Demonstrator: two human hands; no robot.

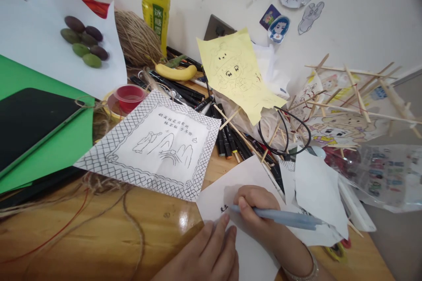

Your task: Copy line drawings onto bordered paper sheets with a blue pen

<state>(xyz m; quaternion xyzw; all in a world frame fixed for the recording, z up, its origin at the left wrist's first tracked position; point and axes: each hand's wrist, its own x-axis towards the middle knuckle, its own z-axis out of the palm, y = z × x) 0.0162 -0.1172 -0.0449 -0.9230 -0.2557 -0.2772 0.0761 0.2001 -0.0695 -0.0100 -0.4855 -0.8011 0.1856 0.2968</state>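
My right hand [255,213] is closed around a pale blue pen [283,218], with the tip resting on a white sheet of paper [227,186] where a few black characters are written. My left hand [211,252] lies flat with fingers stretched out, pressing the lower edge of that same sheet against the wooden table [108,237]. A bracelet circles my right wrist.
A patterned drawing sheet [154,145] lies beyond the hands, with black markers [227,138], wooden sticks [349,96], a yellow cartoon sheet [235,72], a red cup [130,96], twine [136,37], a yellow bottle [155,2] and a green folder [62,140] around it.
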